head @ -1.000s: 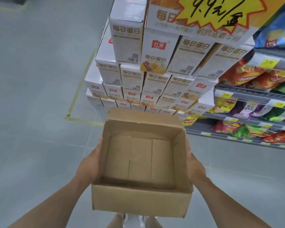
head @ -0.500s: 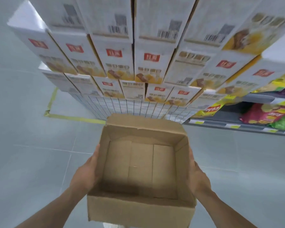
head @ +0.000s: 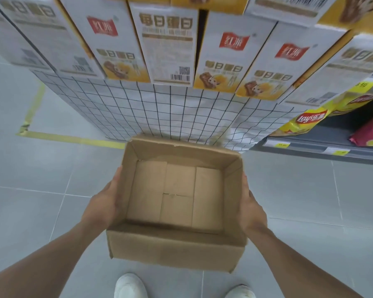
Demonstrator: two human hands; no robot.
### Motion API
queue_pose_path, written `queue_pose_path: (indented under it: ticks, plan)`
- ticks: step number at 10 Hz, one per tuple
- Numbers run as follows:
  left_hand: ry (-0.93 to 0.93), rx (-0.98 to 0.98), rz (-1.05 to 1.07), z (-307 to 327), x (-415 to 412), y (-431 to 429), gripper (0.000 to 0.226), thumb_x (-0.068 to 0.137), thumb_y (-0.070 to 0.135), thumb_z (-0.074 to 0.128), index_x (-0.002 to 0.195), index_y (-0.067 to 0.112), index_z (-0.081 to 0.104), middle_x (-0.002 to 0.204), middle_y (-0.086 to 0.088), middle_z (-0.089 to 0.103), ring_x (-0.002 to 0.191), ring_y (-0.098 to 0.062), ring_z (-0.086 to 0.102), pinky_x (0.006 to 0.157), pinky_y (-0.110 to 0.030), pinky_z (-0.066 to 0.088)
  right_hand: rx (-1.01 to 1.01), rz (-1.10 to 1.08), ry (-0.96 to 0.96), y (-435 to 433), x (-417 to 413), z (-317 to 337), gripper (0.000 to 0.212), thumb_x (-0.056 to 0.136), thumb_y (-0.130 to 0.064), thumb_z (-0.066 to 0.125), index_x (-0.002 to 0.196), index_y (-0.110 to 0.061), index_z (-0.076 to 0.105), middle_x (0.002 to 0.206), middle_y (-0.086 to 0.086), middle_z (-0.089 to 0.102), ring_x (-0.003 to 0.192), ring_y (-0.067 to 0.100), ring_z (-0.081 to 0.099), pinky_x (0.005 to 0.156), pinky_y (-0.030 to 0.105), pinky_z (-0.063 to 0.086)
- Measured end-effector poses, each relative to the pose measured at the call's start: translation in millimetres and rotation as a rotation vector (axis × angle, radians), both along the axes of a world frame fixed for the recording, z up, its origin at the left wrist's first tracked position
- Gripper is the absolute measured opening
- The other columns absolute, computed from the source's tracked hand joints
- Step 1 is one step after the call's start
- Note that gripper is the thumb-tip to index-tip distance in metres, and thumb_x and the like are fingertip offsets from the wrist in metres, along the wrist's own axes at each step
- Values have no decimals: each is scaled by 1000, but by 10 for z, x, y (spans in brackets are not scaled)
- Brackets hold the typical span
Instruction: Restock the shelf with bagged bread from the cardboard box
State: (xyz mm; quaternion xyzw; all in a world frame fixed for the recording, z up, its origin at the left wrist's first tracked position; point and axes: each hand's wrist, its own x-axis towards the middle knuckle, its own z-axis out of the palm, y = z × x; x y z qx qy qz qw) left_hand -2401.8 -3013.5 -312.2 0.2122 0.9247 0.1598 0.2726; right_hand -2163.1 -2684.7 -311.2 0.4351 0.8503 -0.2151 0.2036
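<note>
cardboard box (head: 177,198) empty, no bread seen | L hand (head: 103,203) + R hand (head: 251,208) press its sides, fingers hidden, grip unclear | risk: far rim knocks wire grid (head: 170,110) just beyond

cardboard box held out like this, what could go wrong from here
1. The left hand and right hand only press the side walls of the cardboard box; it may slip or buckle.
2. Its far rim appears close to the wire grid panel under the stacked cartons; a bump might disturb them.
3. The box looks empty: nothing to shelve.
</note>
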Motion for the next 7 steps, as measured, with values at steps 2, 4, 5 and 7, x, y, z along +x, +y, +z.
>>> queue_pose_path:
  ticks: [2,4,5,7]
  plan:
    - [-64,39,35,-260,-66,9,98,93,10,45,148,61,-17,140,2,53,90,-22,55,86,-35,44,34,49,-13,67,-93,-182,101,93,2,44,154,-38,-26,164,-7,23,112,25,63,78,31,51]
    - [-147,-2,-6,-260,-79,-8,107,86,-5,52,158,41,-12,169,0,12,142,-30,43,111,-38,42,-102,-28,29,55,-67,-133,93,94,-1,47,158,-38,-8,157,6,28,123,36,55,89,42,52]
    - [-180,-51,-30,-38,-92,51,103,82,-2,55,162,26,-5,169,0,8,146,-28,38,113,-37,39,-166,2,20,52,-21,126,102,86,7,47,160,-34,-9,165,-4,10,133,30,49,93,39,51]
    - [23,-309,-190,973,-63,355,96,93,23,55,159,35,-14,170,4,0,156,-24,5,123,-50,19,-95,106,-23,-9,-134,1141,95,92,2,49,160,-34,-5,169,-3,1,150,28,20,107,44,43]
